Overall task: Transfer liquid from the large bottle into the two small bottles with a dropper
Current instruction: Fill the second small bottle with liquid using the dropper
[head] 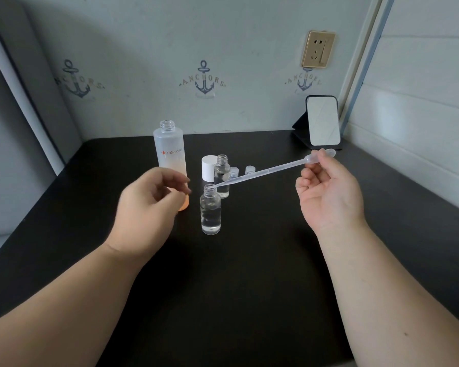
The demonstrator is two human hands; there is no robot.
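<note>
The left hand (150, 205), fingers loosely curled and holding nothing, hides the lower side of the frosted cylindrical large bottle (170, 152), whose orange base just peeks out. The right hand (326, 192) pinches the bulb of the translucent plastic dropper (270, 170). Its long axis slants down-left, its tip at the open mouth of the near small bottle (210, 210), clear glass upright on the dark worktop (249, 274); the far small bottle (222, 170) stands just behind.

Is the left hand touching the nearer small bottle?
Apart. The head view shows dark table between the left hand, its fingers loosely curled, and the nearer small bottle.
</note>
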